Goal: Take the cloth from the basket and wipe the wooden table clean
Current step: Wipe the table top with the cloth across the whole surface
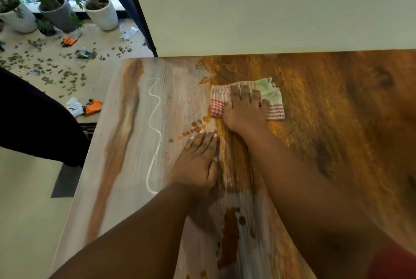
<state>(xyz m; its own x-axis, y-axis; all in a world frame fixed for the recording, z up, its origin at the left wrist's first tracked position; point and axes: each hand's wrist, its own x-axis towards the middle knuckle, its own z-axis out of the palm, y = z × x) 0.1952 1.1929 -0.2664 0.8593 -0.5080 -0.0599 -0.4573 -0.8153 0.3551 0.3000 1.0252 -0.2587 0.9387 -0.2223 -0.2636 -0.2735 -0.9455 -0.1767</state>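
Note:
A folded cloth (pixel 273 98), white with red stripes and a green patch, lies flat on the wooden table (pixel 337 109). My right hand (pixel 245 109) presses down on it with fingers spread over the cloth. My left hand (pixel 198 161) rests palm down on the table nearer to me, fingers together, holding nothing. The table's left part is coated in a pale whitish film (pixel 139 143) with a white squiggly line; the right part shows dark glossy wood. Brown spots (pixel 195 127) dot the film between my hands. No basket is in view.
A pale wall (pixel 270 8) runs along the table's far edge. Left of the table, the floor is strewn with dry leaves (pixel 45 69), orange gloves (pixel 93 107) and potted plants (pixel 101 11). A dark sleeve (pixel 33 116) reaches in from the left.

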